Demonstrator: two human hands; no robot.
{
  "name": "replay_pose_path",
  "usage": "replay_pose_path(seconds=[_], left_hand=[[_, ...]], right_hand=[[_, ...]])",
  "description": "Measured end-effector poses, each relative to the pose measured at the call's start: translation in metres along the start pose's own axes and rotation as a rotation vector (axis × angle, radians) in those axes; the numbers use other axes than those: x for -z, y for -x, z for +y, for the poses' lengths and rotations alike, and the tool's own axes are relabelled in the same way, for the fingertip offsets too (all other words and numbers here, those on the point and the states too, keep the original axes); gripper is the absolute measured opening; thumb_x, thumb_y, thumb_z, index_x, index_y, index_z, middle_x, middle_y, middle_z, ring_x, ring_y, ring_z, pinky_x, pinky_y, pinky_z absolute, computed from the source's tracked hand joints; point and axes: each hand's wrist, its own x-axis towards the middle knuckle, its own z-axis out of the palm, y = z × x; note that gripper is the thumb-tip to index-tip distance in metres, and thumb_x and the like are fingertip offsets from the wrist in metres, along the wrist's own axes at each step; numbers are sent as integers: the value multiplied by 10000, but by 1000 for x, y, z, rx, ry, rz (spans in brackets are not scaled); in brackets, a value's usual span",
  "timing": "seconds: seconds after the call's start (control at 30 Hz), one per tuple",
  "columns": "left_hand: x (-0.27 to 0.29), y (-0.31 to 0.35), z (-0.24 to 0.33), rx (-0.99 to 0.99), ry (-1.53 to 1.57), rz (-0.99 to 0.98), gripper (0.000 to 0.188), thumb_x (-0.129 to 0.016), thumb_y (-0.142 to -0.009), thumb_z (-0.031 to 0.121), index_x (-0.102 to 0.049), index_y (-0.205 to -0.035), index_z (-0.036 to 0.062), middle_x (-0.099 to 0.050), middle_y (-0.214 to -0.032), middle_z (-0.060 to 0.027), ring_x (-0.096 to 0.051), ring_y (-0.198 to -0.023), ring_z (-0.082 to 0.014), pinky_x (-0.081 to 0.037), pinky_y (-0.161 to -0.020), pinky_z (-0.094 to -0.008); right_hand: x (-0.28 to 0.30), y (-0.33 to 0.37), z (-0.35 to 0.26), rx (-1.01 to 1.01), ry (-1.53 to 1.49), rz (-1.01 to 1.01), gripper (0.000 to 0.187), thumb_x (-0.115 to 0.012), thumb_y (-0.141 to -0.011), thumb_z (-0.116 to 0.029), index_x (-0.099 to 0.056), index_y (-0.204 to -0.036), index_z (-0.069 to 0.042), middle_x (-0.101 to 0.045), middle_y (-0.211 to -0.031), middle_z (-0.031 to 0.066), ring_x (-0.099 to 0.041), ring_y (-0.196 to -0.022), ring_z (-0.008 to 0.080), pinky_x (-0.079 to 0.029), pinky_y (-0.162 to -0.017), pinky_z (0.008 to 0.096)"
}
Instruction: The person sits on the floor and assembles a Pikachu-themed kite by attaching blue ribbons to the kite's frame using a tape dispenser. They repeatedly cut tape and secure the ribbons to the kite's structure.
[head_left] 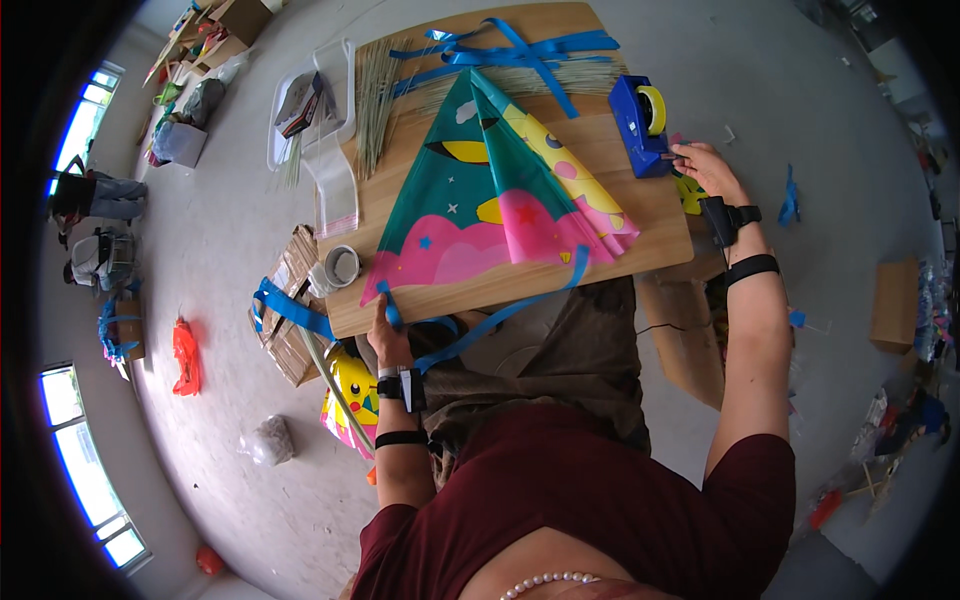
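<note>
**Wooden board crowded with kite parts, hands at its two edges**

Blue tape dispenser [641, 125] with a yellow roll stands at the board's right edge, and the right hand [706, 168] rests just beside it, fingers curled at its near end; whether they pinch tape cannot be told. Thin bamboo sticks [380, 85] and tangled blue ribbons [520, 50] fill the far side of the wooden board [650, 215]. A roll of clear tape [340, 266] sits near the left corner, close to a clear plastic sleeve [335, 185]. Little bare wood is left; only the right strip is open. Flat in the middle lies the folded kite [500, 200]: teal, pink and yellow, pointed away from the person. The left hand [385, 335] grips the near edge, fingers closed on a blue ribbon tail [500, 315].
</note>
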Motion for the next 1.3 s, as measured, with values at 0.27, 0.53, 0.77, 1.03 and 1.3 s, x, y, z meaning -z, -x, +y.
replay_pose_path(seconds=[0.27,0.53,0.77,1.03,1.3], left_hand=[[-1,-1,-1,6,1,-29,679,-861,-777,271,-545,-1326,28,-562,-1300,-128,-543,-1203,-309,-495,-957,-538],[8,-6,-1,4,8,6,671,-863,-777,274,-549,-1319,35,-560,-1301,-117,-545,-1197,-299,-500,-942,-522],[-7,-2,-2,1,-4,-12,587,-863,-780,257,-593,-1256,44,-636,-1177,-87,-622,-1069,-254,-516,-905,-508],[3,-12,-10,-57,57,76,517,-882,-747,218,-636,-1171,55,-671,-1076,-64,-638,-989,-223,-513,-836,-448],[3,-25,-24,-197,93,52,482,-891,-723,132,-649,-1123,13,-683,-1052,-71,-639,-951,-184,-484,-863,-319]], right_hand=[[4,6,33,185,-101,-31,74,-642,-934,-101,-653,-950,-30,-653,-908,21,-635,-923,137,-506,-901,275],[-13,3,62,250,107,112,152,-668,-937,-169,-654,-984,-25,-654,-908,14,-609,-875,117,-500,-814,268],[-7,-11,161,261,68,425,176,-724,-905,-137,-661,-1009,-9,-667,-982,43,-624,-887,155,-506,-800,308],[-101,72,46,134,-513,-176,271,-555,-1024,-287,-643,-1130,-54,-664,-1194,73,-599,-1139,175,-463,-992,355],[-337,140,18,67,-390,-621,251,-498,-1055,-242,-665,-1105,-62,-687,-1114,62,-639,-1025,149,-487,-908,303]])
